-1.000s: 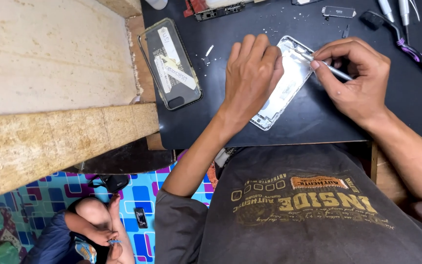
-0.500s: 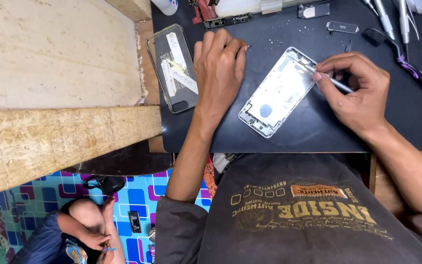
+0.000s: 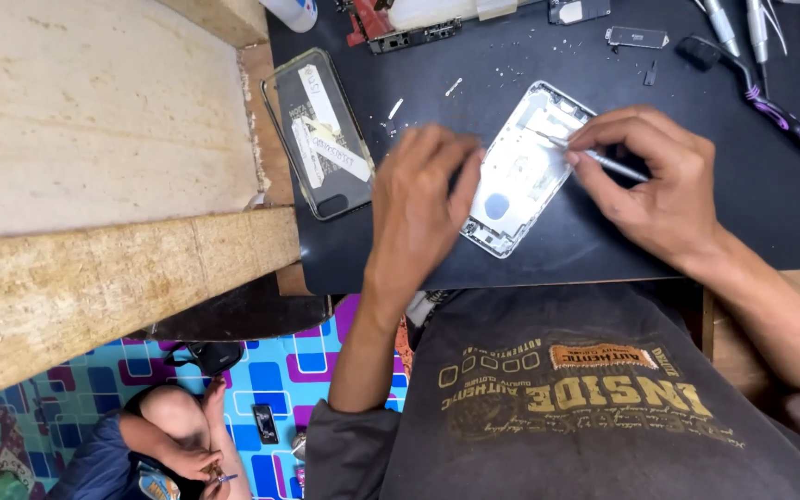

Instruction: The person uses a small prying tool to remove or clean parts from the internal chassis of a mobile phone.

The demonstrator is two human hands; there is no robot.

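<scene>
Left hand laid flat, blurred, fingers spread, on near edge of white phone housing, hiding its lower left corner. Right hand pinched around thin metal tool, tip inside housing; tool's rear end concealed by fingers. Left of left hand, clear phone case. Beyond right hand, purple-handled tool, cut off by frame.

light: even, bright overhead | shadows: soft | glare: faint on clear phone case | blur: left hand smeared
</scene>
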